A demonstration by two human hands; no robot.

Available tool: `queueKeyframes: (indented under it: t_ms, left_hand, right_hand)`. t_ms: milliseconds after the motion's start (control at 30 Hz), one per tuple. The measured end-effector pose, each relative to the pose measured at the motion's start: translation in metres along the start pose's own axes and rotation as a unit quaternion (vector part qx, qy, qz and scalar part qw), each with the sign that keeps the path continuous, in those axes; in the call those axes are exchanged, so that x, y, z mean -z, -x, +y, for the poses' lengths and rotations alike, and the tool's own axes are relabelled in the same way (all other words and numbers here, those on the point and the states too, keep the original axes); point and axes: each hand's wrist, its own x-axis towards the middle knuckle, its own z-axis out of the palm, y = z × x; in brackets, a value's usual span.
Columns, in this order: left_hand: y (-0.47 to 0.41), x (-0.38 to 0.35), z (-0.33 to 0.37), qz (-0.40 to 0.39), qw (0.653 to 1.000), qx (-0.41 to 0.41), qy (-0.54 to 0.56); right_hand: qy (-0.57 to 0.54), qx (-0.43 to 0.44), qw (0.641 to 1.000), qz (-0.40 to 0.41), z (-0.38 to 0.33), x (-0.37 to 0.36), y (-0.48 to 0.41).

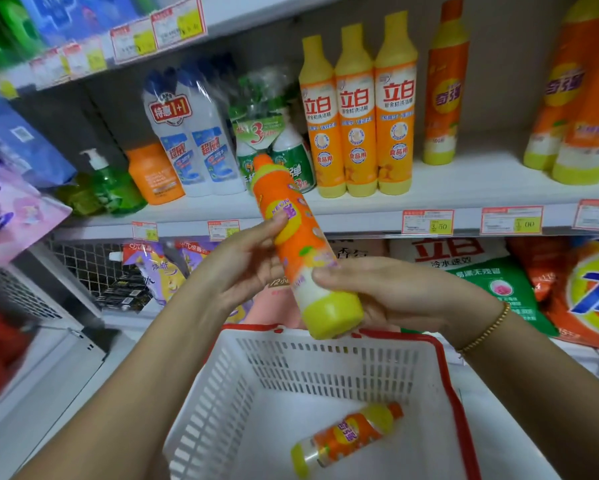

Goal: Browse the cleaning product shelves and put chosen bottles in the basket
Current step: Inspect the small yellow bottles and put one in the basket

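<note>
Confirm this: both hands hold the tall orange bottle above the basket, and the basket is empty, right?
Not quite. The head view shows the basket holds one small orange bottle lying on its side. The rest stands: left hand and right hand both hold the tall orange bottle above it.

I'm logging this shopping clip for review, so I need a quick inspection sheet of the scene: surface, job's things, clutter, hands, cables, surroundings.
Surface: white shelf stocked with upright bottles, price tags along its edge.
Job's things: orange bottle held tilted above the white basket; a second bottle lies on the basket floor.
Clutter: nothing seen.
Hands: left hand grips the orange bottle's middle; right hand holds its yellow base.
Cables: nothing seen.
Surroundings: detergent bags on the lower shelf; blurred packets at left.
</note>
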Motion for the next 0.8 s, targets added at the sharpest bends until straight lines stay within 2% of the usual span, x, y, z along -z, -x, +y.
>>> queueKeyframes:
  t_ms: [133, 200, 267, 400, 500, 600, 700, 733, 800]
  left_hand:
    - [0.004, -0.020, 0.005, 0.013, 0.981, -0.091, -0.169]
    - [0.002, -0.037, 0.006, 0.006, 0.960, -0.128, -0.250]
    - [-0.005, -0.056, 0.005, -0.014, 0.943, -0.167, -0.286]
    - [-0.024, -0.095, 0.005, -0.043, 0.892, -0.276, -0.355]
    - [-0.039, -0.127, 0.010, -0.049, 0.858, -0.338, -0.384]
    - [-0.060, -0.157, 0.011, -0.058, 0.856, -0.351, -0.374]
    - [-0.089, -0.186, 0.009, -0.054, 0.860, -0.359, -0.358]
    - [-0.098, -0.195, 0.009, -0.050, 0.857, -0.365, -0.361]
    - [-0.120, -0.211, 0.007, -0.044, 0.851, -0.370, -0.369]
  right_hand:
    - [0.089, 0.036, 0.994, 0.043, 0.009, 0.016, 0.003]
    - [0.118, 0.075, 0.985, 0.105, 0.009, 0.024, 0.006]
    - [0.119, 0.138, 0.964, 0.192, 0.005, 0.031, 0.010]
    - [0.168, 0.285, 0.875, 0.355, -0.012, 0.046, 0.031]
    - [0.216, 0.339, 0.807, 0.432, -0.029, 0.060, 0.053]
    - [0.247, 0.352, 0.761, 0.486, -0.032, 0.088, 0.072]
    - [0.271, 0.303, 0.742, 0.533, -0.022, 0.123, 0.091]
    - [0.291, 0.267, 0.725, 0.564, -0.016, 0.136, 0.098]
    - [0.348, 0.209, 0.663, 0.629, -0.002, 0.160, 0.111]
